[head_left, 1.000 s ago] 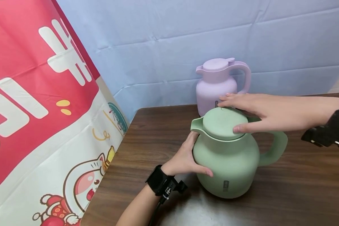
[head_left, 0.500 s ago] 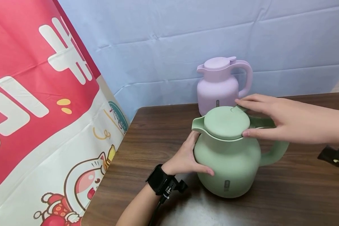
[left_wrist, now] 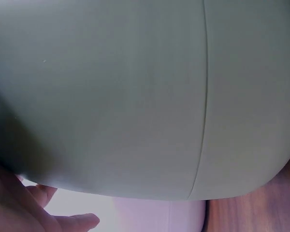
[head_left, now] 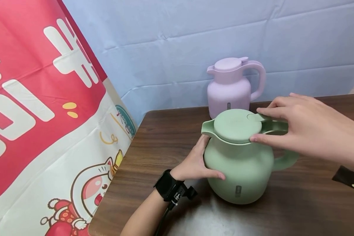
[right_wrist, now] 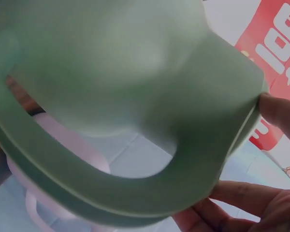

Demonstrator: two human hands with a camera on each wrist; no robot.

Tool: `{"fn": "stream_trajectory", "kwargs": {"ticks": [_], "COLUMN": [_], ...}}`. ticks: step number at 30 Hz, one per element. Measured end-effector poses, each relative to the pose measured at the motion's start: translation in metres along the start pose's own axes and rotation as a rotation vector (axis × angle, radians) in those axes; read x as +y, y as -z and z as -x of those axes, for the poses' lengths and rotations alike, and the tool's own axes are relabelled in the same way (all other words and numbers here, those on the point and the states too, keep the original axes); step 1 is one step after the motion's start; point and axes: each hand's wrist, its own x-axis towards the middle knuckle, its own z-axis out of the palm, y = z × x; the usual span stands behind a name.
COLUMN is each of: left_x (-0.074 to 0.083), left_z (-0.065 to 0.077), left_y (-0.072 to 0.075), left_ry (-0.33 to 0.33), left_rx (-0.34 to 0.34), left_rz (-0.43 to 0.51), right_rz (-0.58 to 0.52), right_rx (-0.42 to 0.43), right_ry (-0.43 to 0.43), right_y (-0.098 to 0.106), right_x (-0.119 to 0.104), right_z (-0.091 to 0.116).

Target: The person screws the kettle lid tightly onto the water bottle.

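Note:
A large green thermos jug (head_left: 240, 170) stands upright on the table, spout to the left and handle (head_left: 286, 161) to the right. My left hand (head_left: 191, 164) holds the left side of its body, thumb across the front and fingers round the back. Green body wall fills most of the left wrist view. At the top right, my right hand (head_left: 304, 126) has its thumb at the rim of the round lid (head_left: 237, 126) and a finger at the lid's lever (head_left: 259, 117). The right wrist view shows the thumb (right_wrist: 282, 113) at the lid edge and the fingers near the handle's top.
A smaller lavender jug (head_left: 228, 90) stands behind the green one, near the dark wood table's (head_left: 165, 131) back edge. A pale blue cloth (head_left: 165, 59) hangs behind. To the left hangs a red and white printed cloth (head_left: 85, 98).
My right hand has slid right and back, off the lid's top to its right rim and lever, which is now uncovered. My left hand keeps its hold on the body.

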Motion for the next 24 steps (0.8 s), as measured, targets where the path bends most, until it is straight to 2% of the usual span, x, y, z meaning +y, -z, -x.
{"fn": "stream_trajectory", "kwargs": {"ticks": [2,10,15,24], "left_x": [0.000,0.005,0.007,0.012], "left_z": [0.000,0.004,0.004,0.003], "left_y": [0.000,-0.002,-0.005,-0.012], "left_ry": [0.003,0.062,0.066,0.084], "left_rx": [0.003,0.044,0.074,0.157], "left_rz": [0.001,-0.159,-0.191,-0.196], "right_rz": [0.004,0.072,0.097,0.049], "right_rx": [0.008,0.026,0.060,0.076], "right_ry": [0.008,0.019,0.036,-0.037], "right_y": [0.002,0.010,0.012,0.007], "right_x": [0.000,-0.005,-0.007,-0.009], "right_z": [-0.002,-0.007,-0.009,-0.009]}}
